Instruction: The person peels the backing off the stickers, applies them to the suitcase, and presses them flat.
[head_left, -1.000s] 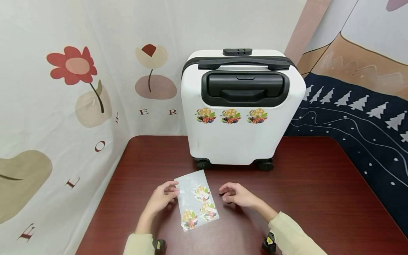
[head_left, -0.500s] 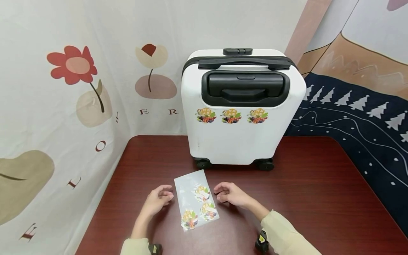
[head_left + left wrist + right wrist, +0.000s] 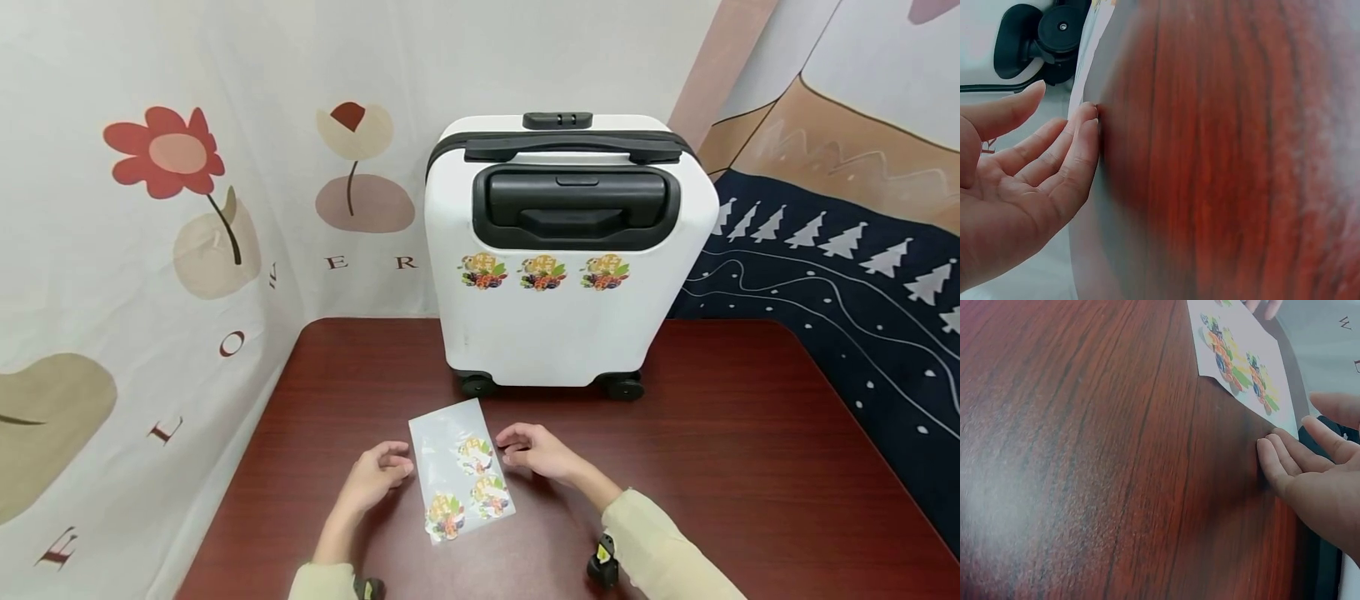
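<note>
A sheet of stickers (image 3: 438, 442) lies tilted on the brown table, with three fruit stickers (image 3: 445, 517) on its near and right parts. My left hand (image 3: 373, 477) is beside the sheet's left edge, fingers loosely bent and holding nothing. In the left wrist view, that hand (image 3: 1035, 175) has its thumb apart from the fingers. My right hand (image 3: 542, 454) is at the sheet's right edge, also loosely bent with nothing in it. The right wrist view has this hand's fingertips (image 3: 1264, 445) close to a corner of the sheet. Behind stands a white suitcase (image 3: 551, 337), upright on black wheels.
Three matching fruit stickers (image 3: 543, 272) are in a row on the suitcase, below its black handle recess (image 3: 577, 237). The table (image 3: 750, 467) has rounded far corners. A printed cloth (image 3: 360, 283) hangs behind it and along the left side.
My right hand has moved left, up to the sheet's right edge. My left hand has drawn back slightly from the left edge. Sheet and suitcase stay in place.
</note>
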Demonstrator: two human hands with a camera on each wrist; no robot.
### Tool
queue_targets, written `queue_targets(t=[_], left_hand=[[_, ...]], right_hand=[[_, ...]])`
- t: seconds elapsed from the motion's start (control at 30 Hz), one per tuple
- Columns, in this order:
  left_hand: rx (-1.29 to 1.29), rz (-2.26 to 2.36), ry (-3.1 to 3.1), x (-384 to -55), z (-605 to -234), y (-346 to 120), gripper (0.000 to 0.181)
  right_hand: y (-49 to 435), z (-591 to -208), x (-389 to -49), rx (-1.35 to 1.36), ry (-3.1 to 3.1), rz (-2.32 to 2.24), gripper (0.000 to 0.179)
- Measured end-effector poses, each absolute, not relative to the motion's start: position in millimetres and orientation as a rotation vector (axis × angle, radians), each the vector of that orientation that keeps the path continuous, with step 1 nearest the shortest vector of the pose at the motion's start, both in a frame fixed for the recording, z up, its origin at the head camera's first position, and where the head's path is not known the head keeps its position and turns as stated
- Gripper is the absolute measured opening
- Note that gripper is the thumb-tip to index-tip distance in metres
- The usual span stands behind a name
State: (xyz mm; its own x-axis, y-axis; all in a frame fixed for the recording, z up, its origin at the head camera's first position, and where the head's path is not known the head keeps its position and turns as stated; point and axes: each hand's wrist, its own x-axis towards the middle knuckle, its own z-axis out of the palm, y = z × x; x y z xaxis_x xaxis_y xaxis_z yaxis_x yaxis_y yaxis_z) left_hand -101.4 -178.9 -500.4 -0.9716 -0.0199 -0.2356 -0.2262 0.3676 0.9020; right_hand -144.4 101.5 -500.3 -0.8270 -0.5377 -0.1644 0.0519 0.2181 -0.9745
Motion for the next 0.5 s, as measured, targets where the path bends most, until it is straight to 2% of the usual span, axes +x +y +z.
queue_targets(t=[0.5], left_hand=[[-0.217, 1.727, 2.403, -101.0, -504.5, -173.1, 0.028]], right_hand=[[96.0, -503.1, -147.5, -0.353, 2.015, -1.668, 0.028]])
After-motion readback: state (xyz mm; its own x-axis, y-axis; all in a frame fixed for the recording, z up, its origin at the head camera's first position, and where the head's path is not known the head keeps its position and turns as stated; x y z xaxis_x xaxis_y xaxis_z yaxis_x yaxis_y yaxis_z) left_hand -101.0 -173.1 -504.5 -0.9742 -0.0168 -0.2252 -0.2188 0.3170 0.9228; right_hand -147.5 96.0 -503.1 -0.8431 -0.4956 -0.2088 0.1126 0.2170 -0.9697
